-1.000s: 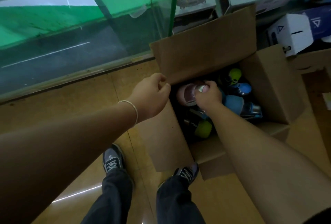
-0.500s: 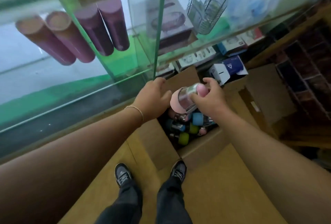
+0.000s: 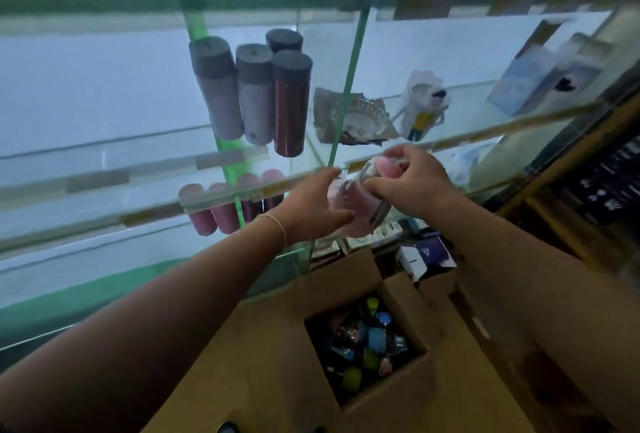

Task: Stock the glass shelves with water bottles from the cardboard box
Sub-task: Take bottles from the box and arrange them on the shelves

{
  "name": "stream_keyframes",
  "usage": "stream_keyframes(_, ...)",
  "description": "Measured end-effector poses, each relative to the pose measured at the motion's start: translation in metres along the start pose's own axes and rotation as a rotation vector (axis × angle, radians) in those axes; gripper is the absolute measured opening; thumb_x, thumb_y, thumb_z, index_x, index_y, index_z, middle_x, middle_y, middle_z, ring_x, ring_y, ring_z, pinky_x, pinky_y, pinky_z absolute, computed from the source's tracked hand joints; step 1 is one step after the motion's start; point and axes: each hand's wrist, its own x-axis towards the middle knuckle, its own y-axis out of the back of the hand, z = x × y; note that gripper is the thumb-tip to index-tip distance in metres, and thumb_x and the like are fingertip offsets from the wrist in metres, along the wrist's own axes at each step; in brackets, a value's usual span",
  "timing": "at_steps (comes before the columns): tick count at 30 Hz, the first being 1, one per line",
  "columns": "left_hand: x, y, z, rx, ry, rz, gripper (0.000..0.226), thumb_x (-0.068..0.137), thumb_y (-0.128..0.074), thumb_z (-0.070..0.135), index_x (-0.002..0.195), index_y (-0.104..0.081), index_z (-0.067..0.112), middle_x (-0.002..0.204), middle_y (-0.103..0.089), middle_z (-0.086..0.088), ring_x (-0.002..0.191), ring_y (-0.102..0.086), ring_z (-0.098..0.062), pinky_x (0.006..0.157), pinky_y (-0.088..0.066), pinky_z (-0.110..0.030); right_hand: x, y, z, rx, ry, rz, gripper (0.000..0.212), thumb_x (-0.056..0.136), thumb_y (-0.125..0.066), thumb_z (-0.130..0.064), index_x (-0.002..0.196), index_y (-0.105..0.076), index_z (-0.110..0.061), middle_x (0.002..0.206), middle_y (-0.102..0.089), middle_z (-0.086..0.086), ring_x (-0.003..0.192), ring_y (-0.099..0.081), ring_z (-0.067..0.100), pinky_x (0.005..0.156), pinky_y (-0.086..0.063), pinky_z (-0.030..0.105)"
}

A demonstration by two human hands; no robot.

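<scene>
I hold a pink water bottle (image 3: 356,214) with a clear neck, tilted, in front of the edge of a glass shelf (image 3: 104,214). My right hand (image 3: 408,183) grips its top end. My left hand (image 3: 311,207) cups its pink body from the left, thumb under it. Below, the open cardboard box (image 3: 349,280) holds several coloured bottles (image 3: 367,339). Pink bottles (image 3: 225,211) stand on the lower glass shelf, grey and maroon ones (image 3: 256,93) on the shelf above.
A green glass upright (image 3: 349,76) divides the shelves just above my hands. A packaged dish (image 3: 353,121) and a small figure (image 3: 422,110) sit on the shelf to the right. White and blue boxes (image 3: 426,256) lie behind the cardboard box.
The pink bottle has come up out of the box to shelf height. My left hand has let go of the box flap and now cups the bottle. My view has tilted up to the shelves.
</scene>
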Motion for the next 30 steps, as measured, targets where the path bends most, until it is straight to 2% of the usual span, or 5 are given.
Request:
stream_keyframes(6, -0.029, 0.051, 0.052, -0.084, -0.044, 0.211, 0.077, 0.082, -0.075, 0.031, 0.146, -0.035, 0.018, 0.143, -0.045, 0.000, 0.118, -0.055, -0.030, 0.100, -0.045, -0.047, -0.007, 0.052, -0.075, 0.029, 0.237, 0.004, 0.056, 0.068, -0.082, -0.036, 0.118, -0.056, -0.029, 0.103, -0.064, -0.002, 0.092, -0.064, 0.017, 0.085, -0.055, 0.032)
stream_keyframes(9, -0.045, 0.076, 0.074, -0.071, -0.110, 0.329, 0.067, 0.078, -0.079, 0.026, 0.136, -0.046, 0.016, 0.122, -0.056, 0.005, 0.108, -0.055, -0.012, 0.089, -0.041, -0.017, -0.016, 0.070, -0.111, 0.057, 0.346, 0.009, 0.060, 0.066, -0.083, -0.037, 0.120, -0.057, -0.031, 0.101, -0.066, -0.003, 0.090, -0.065, 0.014, 0.085, -0.055, 0.034)
stream_keyframes(12, -0.062, 0.101, 0.094, -0.097, -0.141, 0.414, 0.054, 0.075, -0.082, 0.025, 0.121, -0.056, 0.019, 0.106, -0.061, 0.013, 0.092, -0.059, -0.002, 0.075, -0.040, -0.005, -0.026, 0.085, -0.144, 0.076, 0.444, -0.008, 0.060, 0.065, -0.084, -0.040, 0.118, -0.056, -0.033, 0.099, -0.065, -0.007, 0.089, -0.065, 0.011, 0.082, -0.054, 0.031)
stream_keyframes(20, -0.094, 0.161, 0.110, -0.101, -0.045, 0.621, 0.068, 0.052, -0.076, 0.066, 0.106, -0.061, 0.027, 0.095, -0.067, 0.010, 0.087, -0.063, -0.007, 0.079, -0.056, -0.036, -0.041, 0.098, -0.223, 0.220, 0.626, -0.108, 0.067, 0.057, -0.083, -0.036, 0.119, -0.058, -0.033, 0.091, -0.067, -0.004, 0.083, -0.068, 0.012, 0.081, -0.058, 0.037)
stream_keyframes(30, -0.134, 0.236, 0.084, -0.138, -0.019, 0.765, 0.073, 0.046, -0.084, 0.066, 0.104, -0.057, 0.030, 0.097, -0.067, 0.008, 0.088, -0.066, -0.012, 0.073, -0.060, -0.041, -0.063, 0.071, -0.306, 0.265, 0.772, -0.152, 0.065, 0.059, -0.083, -0.034, 0.120, -0.059, -0.029, 0.091, -0.069, -0.004, 0.085, -0.068, 0.013, 0.086, -0.057, 0.041)
